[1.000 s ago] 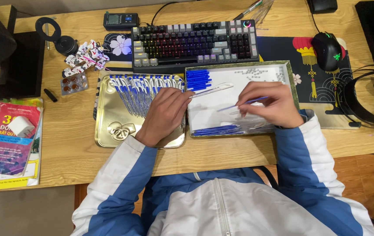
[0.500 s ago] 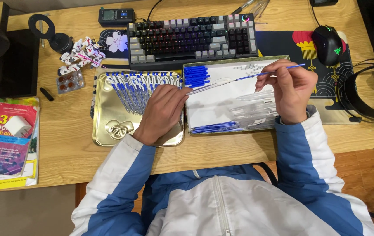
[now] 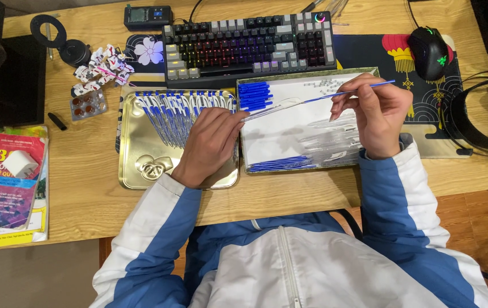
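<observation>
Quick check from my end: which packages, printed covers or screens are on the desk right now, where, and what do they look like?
Small device with a screen: top edge, left of the keyboard; dark, rectangular.
Blister pack: left of the gold tray; clear, reddish tablets.
Booklets: far left; yellow under red-purple cover.

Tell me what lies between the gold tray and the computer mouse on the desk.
In the head view, between the gold tray and the mouse lies a second tray lined with white paper, holding blue caps, clear barrels and blue refills.
</observation>
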